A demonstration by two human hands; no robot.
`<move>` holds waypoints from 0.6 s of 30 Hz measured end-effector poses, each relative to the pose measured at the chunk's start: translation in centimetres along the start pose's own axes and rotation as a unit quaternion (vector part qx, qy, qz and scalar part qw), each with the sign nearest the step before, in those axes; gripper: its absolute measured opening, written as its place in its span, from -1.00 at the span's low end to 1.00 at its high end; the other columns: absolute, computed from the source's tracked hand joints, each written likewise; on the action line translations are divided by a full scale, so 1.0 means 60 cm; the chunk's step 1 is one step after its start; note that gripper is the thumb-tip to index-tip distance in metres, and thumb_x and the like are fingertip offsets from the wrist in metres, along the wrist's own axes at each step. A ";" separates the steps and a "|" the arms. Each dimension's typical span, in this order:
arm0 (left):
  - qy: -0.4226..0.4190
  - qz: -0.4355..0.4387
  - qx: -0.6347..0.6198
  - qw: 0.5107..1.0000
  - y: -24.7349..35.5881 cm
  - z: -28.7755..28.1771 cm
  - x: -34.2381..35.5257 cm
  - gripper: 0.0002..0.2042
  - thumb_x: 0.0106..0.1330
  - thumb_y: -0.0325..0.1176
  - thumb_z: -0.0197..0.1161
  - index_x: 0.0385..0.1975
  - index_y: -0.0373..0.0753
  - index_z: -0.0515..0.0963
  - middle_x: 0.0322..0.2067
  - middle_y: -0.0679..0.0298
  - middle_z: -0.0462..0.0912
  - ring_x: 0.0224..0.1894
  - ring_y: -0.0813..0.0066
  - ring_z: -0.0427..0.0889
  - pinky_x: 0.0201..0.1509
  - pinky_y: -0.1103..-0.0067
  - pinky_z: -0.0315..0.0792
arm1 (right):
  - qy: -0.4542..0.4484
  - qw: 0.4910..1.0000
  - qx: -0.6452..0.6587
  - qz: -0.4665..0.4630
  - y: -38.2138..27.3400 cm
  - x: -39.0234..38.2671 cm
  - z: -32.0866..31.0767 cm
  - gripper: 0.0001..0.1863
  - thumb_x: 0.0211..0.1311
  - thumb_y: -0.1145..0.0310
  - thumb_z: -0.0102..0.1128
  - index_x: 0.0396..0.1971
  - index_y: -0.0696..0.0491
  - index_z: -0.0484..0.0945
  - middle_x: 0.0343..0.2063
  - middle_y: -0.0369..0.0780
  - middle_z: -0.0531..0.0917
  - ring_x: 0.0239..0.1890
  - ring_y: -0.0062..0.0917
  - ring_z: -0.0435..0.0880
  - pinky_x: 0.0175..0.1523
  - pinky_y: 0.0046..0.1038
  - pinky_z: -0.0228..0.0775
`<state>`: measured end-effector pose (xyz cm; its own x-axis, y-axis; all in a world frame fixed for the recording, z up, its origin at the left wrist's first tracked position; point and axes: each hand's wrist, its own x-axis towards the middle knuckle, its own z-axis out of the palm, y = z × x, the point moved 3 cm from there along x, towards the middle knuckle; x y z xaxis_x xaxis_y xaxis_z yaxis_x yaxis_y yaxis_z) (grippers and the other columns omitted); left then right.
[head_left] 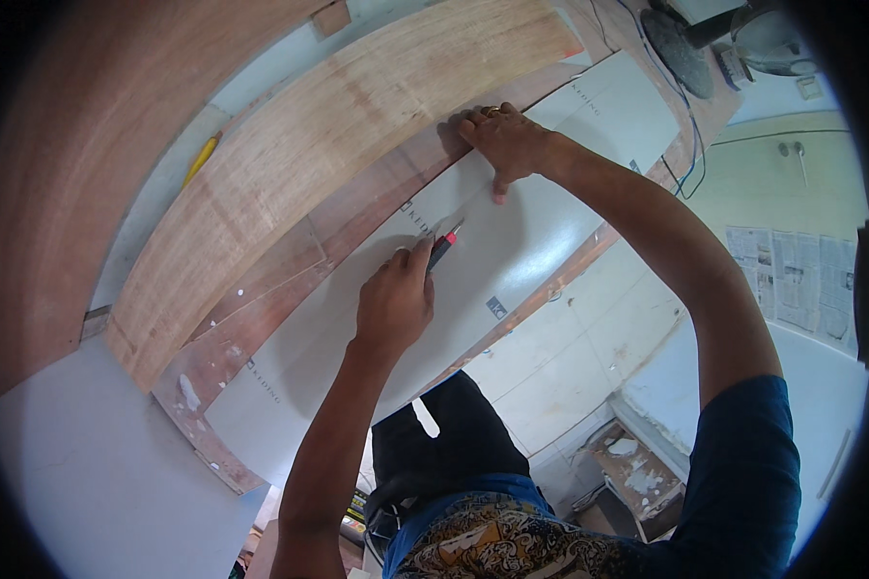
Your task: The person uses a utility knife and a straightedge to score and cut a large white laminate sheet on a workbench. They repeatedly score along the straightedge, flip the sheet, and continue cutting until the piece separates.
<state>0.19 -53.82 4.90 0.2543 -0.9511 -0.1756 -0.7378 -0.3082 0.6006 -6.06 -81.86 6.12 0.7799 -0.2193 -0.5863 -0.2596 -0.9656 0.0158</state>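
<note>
My left hand point(394, 301) is closed round a black and red utility knife point(441, 249). The knife's tip points up and to the right, low over a long glossy white sheet point(541, 227); whether the blade touches it I cannot tell. Farther along the sheet, my right hand point(514, 145) lies on it with thumb and fingers spread, the fingertips at its far long edge. Small dark printed marks run along the sheet's edges. Beneath it is a reddish-brown wooden worktop point(290, 259) with white paint spots.
A long plywood board point(328, 159) lies beyond the sheet, with a yellow tool point(202, 159) behind it. At the upper right are a round dark metal base point(676, 50) and cables point(690, 106). A paint-stained wooden stand point(637, 473) is on the floor at lower right.
</note>
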 end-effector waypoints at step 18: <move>-0.023 0.020 0.036 0.999 0.050 -0.003 0.102 -0.51 0.46 -0.36 0.32 0.37 -0.21 0.46 0.11 -0.08 0.66 0.11 -0.14 0.71 0.19 0.13 0.61 | -0.003 0.953 0.285 -0.106 0.077 0.021 0.026 -0.47 0.09 0.22 0.59 0.07 0.09 0.71 -0.07 -0.05 0.78 0.03 -0.12 0.74 0.19 -0.17 0.54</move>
<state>-0.40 -60.54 5.77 0.1958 -0.9620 -0.1903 -0.7907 -0.2697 0.5496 -7.14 -86.41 4.20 0.8462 -0.0248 -0.5323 -0.3653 -0.7543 -0.5455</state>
